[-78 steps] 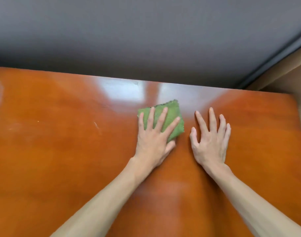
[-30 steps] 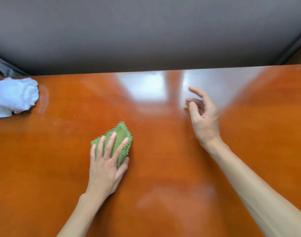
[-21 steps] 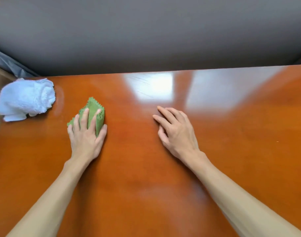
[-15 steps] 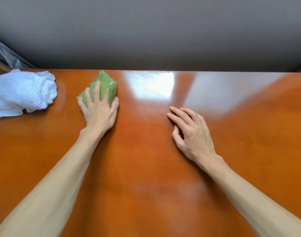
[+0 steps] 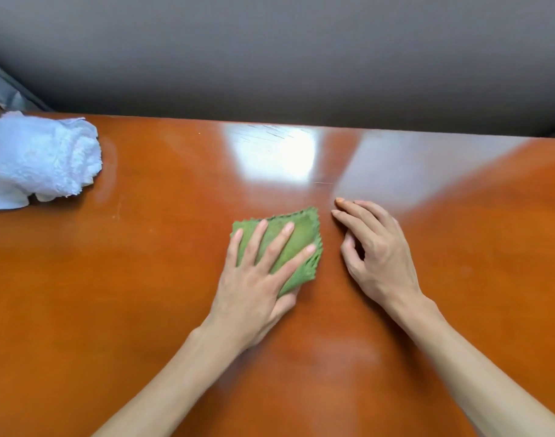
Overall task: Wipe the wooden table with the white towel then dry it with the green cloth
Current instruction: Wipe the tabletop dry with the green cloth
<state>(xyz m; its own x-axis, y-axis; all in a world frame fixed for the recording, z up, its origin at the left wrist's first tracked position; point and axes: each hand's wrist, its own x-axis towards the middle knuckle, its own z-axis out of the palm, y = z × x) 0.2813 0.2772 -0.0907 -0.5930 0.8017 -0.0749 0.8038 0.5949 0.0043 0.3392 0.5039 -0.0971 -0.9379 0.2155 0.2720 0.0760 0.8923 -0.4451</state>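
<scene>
Green cloth (image 5: 296,244) under my left hand's (image 5: 254,279) spread fingers (image 5: 279,241) — drying stage; white towel (image 5: 39,162) lies aside, far left of it on the tabletop (image 5: 143,279); right hand (image 5: 377,250) rests loosely.

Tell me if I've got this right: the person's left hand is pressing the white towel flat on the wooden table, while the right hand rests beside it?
Not quite. In the head view the left hand presses the green cloth, not the white towel. The white towel lies crumpled, untouched, at the table's far left corner. The rest holds: the right hand rests beside it.
</scene>
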